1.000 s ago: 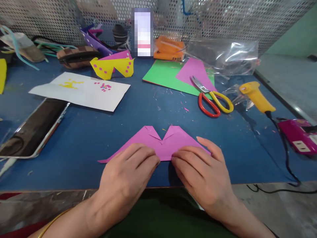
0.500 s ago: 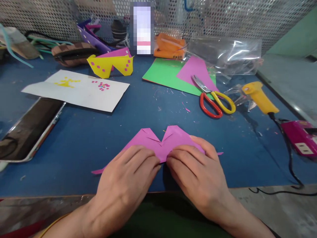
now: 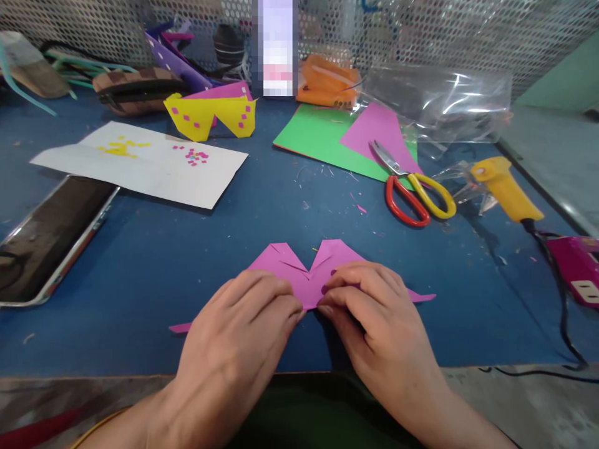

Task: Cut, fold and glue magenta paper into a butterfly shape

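Observation:
A purple paper cut-out (image 3: 306,287) lies face up near the front edge of the blue table, with a V notch at its far side, crease lines beside the notch and a thin strip sticking out at each end. My left hand (image 3: 241,333) is closed over its left half, fingertips at the near edge by the middle. On the right half, my right hand (image 3: 381,321) pinches that same near edge, its index and middle fingers somewhat lifted. Both thumbs are partly hidden.
Ahead stand yellow paper glasses (image 3: 208,118) with pink squares. White paper (image 3: 163,168) holds yellow and pink bits, partly over a phone (image 3: 56,231). To the right lie scissors (image 3: 397,174) on green paper (image 3: 309,134), a yellow glue gun (image 3: 508,187) and a magenta power socket (image 3: 573,268).
My right hand's upper fingers have lifted and curled back, baring more of the paper's right side. The left hand stays nearly in place. The whole view has shifted slightly.

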`<state>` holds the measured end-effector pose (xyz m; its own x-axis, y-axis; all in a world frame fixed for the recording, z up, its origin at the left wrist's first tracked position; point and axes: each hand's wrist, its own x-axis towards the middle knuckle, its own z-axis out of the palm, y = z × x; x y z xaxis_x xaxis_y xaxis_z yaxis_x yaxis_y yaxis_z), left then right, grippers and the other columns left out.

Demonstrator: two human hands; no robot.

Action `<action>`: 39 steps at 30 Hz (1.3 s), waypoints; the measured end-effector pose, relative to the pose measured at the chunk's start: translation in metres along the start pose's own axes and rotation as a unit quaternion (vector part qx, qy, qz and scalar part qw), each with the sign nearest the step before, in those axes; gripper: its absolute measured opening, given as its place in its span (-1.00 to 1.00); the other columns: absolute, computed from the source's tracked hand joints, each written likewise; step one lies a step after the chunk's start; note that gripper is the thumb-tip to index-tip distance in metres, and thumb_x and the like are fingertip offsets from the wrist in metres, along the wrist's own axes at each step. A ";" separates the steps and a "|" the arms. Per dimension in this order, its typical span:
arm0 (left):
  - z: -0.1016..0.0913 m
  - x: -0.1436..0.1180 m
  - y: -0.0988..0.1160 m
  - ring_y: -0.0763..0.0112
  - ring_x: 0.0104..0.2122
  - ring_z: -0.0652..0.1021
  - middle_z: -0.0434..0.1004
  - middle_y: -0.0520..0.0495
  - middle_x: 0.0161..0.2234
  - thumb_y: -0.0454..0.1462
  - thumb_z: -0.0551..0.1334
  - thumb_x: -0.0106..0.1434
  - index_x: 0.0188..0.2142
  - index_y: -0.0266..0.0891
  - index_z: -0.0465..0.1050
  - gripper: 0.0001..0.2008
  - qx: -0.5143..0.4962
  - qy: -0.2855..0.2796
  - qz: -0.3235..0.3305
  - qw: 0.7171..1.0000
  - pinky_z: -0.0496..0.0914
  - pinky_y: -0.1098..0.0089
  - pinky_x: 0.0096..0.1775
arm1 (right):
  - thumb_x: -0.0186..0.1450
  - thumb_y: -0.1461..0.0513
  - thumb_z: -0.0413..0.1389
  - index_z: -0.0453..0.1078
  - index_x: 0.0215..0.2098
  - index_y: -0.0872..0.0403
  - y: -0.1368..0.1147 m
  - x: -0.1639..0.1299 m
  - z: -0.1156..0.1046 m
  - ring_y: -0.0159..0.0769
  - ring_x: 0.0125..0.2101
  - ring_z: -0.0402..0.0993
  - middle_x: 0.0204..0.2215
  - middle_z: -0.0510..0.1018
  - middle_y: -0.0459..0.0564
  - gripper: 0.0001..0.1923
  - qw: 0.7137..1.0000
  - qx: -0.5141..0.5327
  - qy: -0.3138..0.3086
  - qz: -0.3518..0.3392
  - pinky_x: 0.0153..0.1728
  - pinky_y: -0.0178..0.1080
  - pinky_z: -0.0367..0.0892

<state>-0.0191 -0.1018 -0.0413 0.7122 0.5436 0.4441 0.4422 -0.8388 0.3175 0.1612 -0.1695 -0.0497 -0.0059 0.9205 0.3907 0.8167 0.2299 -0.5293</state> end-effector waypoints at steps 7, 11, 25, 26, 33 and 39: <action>0.000 0.000 -0.002 0.35 -0.27 0.49 0.52 0.03 -0.31 -0.37 0.08 0.44 -0.30 -0.18 0.50 -0.75 -0.014 -0.015 -0.046 0.999 0.32 0.26 -0.22 | 0.37 0.39 0.09 0.45 -0.29 0.08 -0.006 0.000 0.002 -0.16 -0.10 0.42 -0.22 0.50 0.03 -0.85 1.000 -0.003 -0.009 0.029 -0.04 -0.04 0.35; 0.001 -0.001 0.000 0.33 -0.26 0.47 0.50 0.04 -0.31 -0.34 0.14 0.42 -0.31 -0.17 0.48 -0.81 -0.024 -0.002 -0.072 0.997 0.25 0.22 -0.20 | 0.38 0.38 0.09 0.44 -0.29 0.08 -0.006 0.000 0.002 -0.18 -0.10 0.42 -0.22 0.50 0.02 -0.87 0.999 -0.014 -0.007 0.032 -0.05 -0.06 0.33; 0.002 0.005 0.000 0.25 -0.30 0.45 0.46 0.01 -0.37 -0.31 0.13 0.42 -0.39 -0.18 0.41 -0.78 0.006 -0.014 -0.086 0.996 0.20 0.16 -0.19 | 0.37 0.39 0.10 0.36 -0.33 0.10 -0.004 0.000 0.004 -0.24 -0.13 0.38 -0.22 0.48 0.01 -0.88 0.998 -0.006 -0.016 0.055 -0.06 -0.12 0.27; 0.001 0.005 -0.001 0.25 -0.30 0.44 0.46 0.00 -0.37 -0.31 0.12 0.42 -0.39 -0.18 0.41 -0.78 0.008 -0.016 -0.086 0.996 0.20 0.16 -0.19 | 0.37 0.38 0.11 0.36 -0.32 0.10 -0.004 0.000 0.004 -0.23 -0.12 0.38 -0.22 0.48 0.01 -0.88 0.998 -0.007 -0.017 0.055 -0.06 -0.11 0.27; -0.003 0.007 -0.001 0.23 -0.31 0.39 0.40 0.00 -0.37 -0.30 0.11 0.40 -0.41 -0.18 0.31 -0.79 0.035 -0.073 -0.081 0.993 0.18 0.17 -0.19 | 0.37 0.40 0.06 0.32 -0.31 0.08 -0.005 0.004 0.000 -0.14 -0.12 0.36 -0.21 0.45 0.03 -0.87 0.996 -0.017 -0.056 0.063 -0.10 -0.04 0.27; -0.004 0.007 0.000 0.21 -0.28 0.40 0.41 -0.02 -0.35 -0.34 0.09 0.40 -0.39 -0.18 0.29 -0.81 0.057 -0.074 -0.066 0.993 0.19 0.16 -0.18 | 0.33 0.42 0.08 0.30 -0.35 0.06 -0.005 0.005 0.000 -0.13 -0.18 0.38 -0.26 0.47 0.02 -0.85 0.997 -0.030 -0.050 0.054 -0.13 -0.04 0.27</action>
<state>-0.0166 -0.0982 -0.0350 0.7119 0.6464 0.2744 0.5905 -0.7625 0.2643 0.1575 -0.1658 -0.0447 0.0289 0.9665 0.2550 0.8491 0.1108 -0.5164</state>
